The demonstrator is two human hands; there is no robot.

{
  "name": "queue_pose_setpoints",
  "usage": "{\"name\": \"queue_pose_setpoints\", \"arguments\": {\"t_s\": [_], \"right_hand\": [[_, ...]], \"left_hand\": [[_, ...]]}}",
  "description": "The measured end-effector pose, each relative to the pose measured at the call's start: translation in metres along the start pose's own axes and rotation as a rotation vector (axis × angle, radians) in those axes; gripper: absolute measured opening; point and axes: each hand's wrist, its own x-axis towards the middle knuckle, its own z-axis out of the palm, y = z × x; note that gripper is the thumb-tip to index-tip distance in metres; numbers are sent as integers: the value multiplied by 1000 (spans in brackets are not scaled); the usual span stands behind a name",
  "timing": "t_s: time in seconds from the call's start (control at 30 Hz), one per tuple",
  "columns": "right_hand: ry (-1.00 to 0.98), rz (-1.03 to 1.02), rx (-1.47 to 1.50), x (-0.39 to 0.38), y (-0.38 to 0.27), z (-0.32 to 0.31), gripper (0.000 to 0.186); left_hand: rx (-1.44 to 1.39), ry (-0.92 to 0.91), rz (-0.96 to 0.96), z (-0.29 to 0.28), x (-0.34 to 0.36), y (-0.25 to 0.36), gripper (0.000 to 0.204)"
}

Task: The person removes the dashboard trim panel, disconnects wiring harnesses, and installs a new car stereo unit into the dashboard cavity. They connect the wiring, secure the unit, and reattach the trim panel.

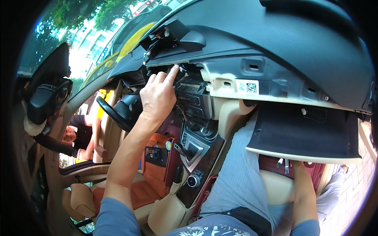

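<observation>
My left hand [158, 95] reaches up into the open cavity in the middle of the dark dashboard [283, 43]. Its index finger is stretched out and touches a small white part [181, 69] at the cavity's upper edge; the other fingers are curled and the palm faces away. Just right of the hand sits the exposed black audio unit [195, 98]. My right forearm [303, 192] runs up under the open glove box lid [303, 135], which hides the hand.
Left of my hand is the black steering wheel [112, 114]. Below lie the gear selector [192, 148] and a round knob [193, 181] on the wood console. Another person [76, 135] leans at the driver's door. The driver's seat [147, 188] is orange and tan.
</observation>
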Motion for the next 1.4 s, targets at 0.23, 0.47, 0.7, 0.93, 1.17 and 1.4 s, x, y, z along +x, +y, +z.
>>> {"name": "queue_pose_setpoints", "arguments": {"t_s": [0.23, 0.47, 0.7, 0.93, 1.17, 1.4], "right_hand": [[-43, 6, -1, -9, 6, -13, 30], [-55, -4, 43, -15, 1, -5, 27], [-71, 6, 33, -18, 10, 10, 25], [-93, 12, 21, -9, 10, 3, 22], [-97, -12, 18, 6, 4, -1, 20], [-148, -15, 10, 9, -12, -31, 18]], "left_hand": [[-1858, -554, -1263, -12, 19, -23, 39], [80, -107, -130, 10, 1, 5, 45], [-775, -343, -515, 36, -5, -47, 49], [-921, -248, -551, 27, -42, -29, 48], [-1168, -91, -759, -1, -132, 52, 48], [-1613, -210, -918, -12, -183, 119, 51]]}}
